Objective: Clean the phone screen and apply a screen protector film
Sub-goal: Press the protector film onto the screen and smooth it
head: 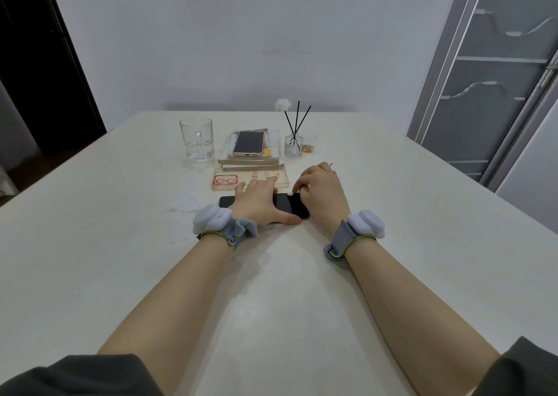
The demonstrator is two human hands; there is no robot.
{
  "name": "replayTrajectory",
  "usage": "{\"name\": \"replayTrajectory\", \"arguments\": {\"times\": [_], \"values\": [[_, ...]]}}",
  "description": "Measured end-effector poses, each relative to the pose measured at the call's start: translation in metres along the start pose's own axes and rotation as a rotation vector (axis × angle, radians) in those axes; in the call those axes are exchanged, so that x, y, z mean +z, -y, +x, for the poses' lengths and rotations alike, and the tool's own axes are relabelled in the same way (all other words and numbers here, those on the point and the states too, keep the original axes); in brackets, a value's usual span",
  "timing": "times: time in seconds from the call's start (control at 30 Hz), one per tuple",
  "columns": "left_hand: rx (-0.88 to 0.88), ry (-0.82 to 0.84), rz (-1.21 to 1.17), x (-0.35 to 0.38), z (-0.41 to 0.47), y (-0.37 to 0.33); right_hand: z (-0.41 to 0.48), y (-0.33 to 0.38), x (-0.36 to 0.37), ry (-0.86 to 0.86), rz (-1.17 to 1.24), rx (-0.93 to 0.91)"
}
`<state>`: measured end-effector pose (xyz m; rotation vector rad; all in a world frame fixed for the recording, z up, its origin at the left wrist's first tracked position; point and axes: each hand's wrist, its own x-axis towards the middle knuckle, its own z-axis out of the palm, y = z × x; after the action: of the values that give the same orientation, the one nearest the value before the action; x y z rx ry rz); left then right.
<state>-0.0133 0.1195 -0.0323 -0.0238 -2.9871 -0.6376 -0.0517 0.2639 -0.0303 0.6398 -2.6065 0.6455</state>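
A black phone (290,205) lies flat and crosswise on the white table (120,244). My left hand (256,202) rests on its left and middle part, fingers spread and fairly straight, thumb along the near edge. My right hand (320,190) sits at the phone's right end with curled fingers, and its fingertips pinch a small pale film tab (292,193) at the far edge of the screen. A thin dark tip (331,164) shows just beyond this hand. My hands hide most of the screen.
Just behind the phone lies a clear phone case (223,181) with a red camera ring. Farther back are a gold phone (248,143) on stacked packets, a glass mug (197,139) with water, and a reed diffuser bottle (293,145). A pale wipe (184,203) lies left.
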Motion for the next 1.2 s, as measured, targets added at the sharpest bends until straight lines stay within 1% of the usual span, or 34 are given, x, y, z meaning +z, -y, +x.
{"name": "replayTrajectory", "arguments": {"times": [0.13,0.3,0.43,0.53,0.93,1.07,1.2], "values": [[0.000,-0.005,-0.015,-0.0004,-0.0006,-0.0012,0.0006,-0.0007,-0.0003,-0.039,0.018,0.021],[-0.004,-0.006,-0.014,0.0000,-0.0009,-0.0020,-0.0003,-0.0010,0.0018,0.003,0.051,0.008],[-0.004,0.000,-0.010,-0.0002,-0.0011,-0.0019,-0.0023,-0.0018,-0.0004,-0.109,0.140,0.036],[-0.006,0.005,-0.012,-0.0007,-0.0011,-0.0017,-0.0031,-0.0021,-0.0022,-0.188,0.140,0.057],[-0.003,-0.007,-0.020,0.0007,-0.0003,-0.0011,-0.0025,-0.0013,-0.0002,-0.050,0.079,0.003],[-0.003,-0.010,-0.028,0.0007,-0.0005,-0.0002,-0.0032,-0.0023,-0.0025,-0.116,0.077,0.041],[-0.002,-0.008,-0.024,0.0013,-0.0001,-0.0006,-0.0026,-0.0022,-0.0025,-0.081,0.046,0.031]]}}
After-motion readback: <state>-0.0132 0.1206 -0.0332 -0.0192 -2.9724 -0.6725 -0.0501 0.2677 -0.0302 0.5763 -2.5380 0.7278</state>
